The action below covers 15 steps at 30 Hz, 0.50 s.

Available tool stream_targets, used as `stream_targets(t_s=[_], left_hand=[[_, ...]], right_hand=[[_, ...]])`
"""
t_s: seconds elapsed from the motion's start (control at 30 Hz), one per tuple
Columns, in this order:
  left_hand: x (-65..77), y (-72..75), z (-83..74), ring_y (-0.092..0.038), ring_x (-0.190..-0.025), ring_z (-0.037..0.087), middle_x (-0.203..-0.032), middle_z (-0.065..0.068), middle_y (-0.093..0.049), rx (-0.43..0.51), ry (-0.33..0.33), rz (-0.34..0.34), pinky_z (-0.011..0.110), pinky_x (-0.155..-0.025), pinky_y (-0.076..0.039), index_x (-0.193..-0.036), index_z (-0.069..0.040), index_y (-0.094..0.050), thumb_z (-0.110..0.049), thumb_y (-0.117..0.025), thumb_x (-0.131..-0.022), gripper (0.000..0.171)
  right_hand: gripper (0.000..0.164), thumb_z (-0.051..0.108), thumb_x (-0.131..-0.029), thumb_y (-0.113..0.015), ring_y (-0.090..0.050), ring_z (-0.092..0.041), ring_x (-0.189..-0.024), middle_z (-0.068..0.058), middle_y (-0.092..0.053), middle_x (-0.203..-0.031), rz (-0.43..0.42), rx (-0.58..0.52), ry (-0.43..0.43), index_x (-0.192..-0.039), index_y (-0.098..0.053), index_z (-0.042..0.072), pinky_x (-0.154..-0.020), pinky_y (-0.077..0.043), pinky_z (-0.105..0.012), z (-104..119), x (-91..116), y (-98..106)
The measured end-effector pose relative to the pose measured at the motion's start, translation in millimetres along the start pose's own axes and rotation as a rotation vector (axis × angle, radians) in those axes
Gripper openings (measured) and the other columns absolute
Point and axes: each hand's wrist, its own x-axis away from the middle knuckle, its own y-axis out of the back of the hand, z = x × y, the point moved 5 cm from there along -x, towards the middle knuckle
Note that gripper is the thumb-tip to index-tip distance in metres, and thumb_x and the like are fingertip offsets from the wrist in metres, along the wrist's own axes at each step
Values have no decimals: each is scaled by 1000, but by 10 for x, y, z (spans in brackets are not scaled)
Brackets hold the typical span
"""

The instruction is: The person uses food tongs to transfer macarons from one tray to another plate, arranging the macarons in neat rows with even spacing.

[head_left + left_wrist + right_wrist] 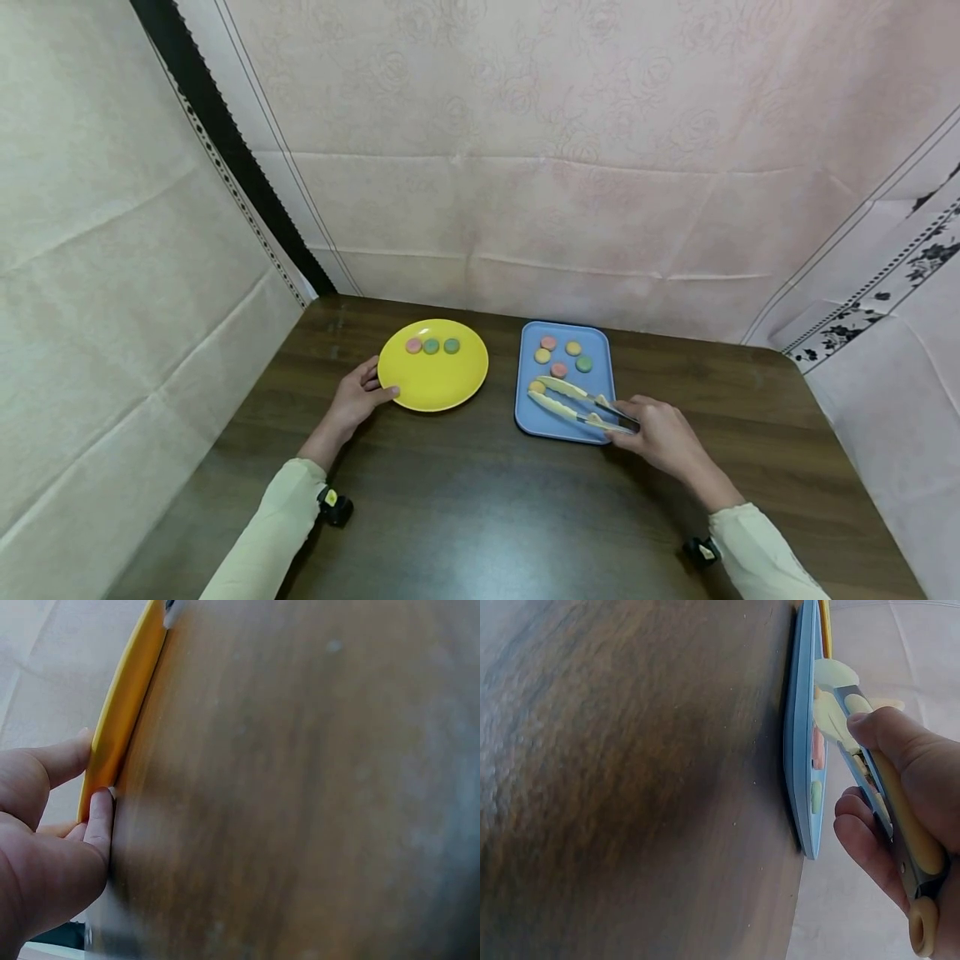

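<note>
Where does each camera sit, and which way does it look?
Head: on the person's head, looking forward and down at the yellow plate and blue tray; left hand, right hand and pale sleeves show.
Left wrist: on that wrist, facing the plate's edge and wooden table; left hand shows.
Right wrist: on that wrist, facing the tongs and tray; right hand shows.
Shared: head and right wrist views both show the tongs and tray.

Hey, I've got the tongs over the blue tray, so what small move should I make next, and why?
I'd probably squeeze the tongs gently with your right hand: their arms stand apart, and a yellow disc on the blue tray lies between the tips, seemingly not yet pinched.
</note>
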Motion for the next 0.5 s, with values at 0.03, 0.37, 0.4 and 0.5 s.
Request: stream_targets(t_s=[0.03,0.37,0.4,0.5], left_hand=[[-14,1,23,-47,-138,40,-158,26,-37,-2,-5,-1,26,-92,-54,-162,-1,-22,-11,-74,-95,85],[-12,-3,31,-48,-136,38,-157,23,-39,-7,1,-9,28,-94,-53,-162,-4,-25,-13,-74,-95,83],[-14,-6,32,-48,-136,38,-158,23,-39,-8,1,-9,28,-94,-53,-162,-3,-25,-13,-74,-95,83],[-21,-7,36,-48,-137,38,-158,23,-39,-9,1,-9,28,-94,-54,-162,-4,-25,-13,-74,-95,84]], right_hand=[[46,28,-86,-83,-47,-9,-65,-5,-68,-92,0,1,-1,-121,-74,0,-55,-39,-23,0,1,2],[45,26,-87,-83,-47,-9,-66,-6,-70,-94,-22,-2,4,-120,-74,-2,-55,-39,-24,7,13,39],[44,26,-87,-83,-47,-9,-66,-6,-70,-94,-28,-2,7,-120,-74,-2,-56,-40,-24,10,9,47],[45,27,-87,-83,-48,-9,-66,-7,-70,-94,-43,2,9,-120,-74,-1,-57,-42,-25,24,-10,75]])
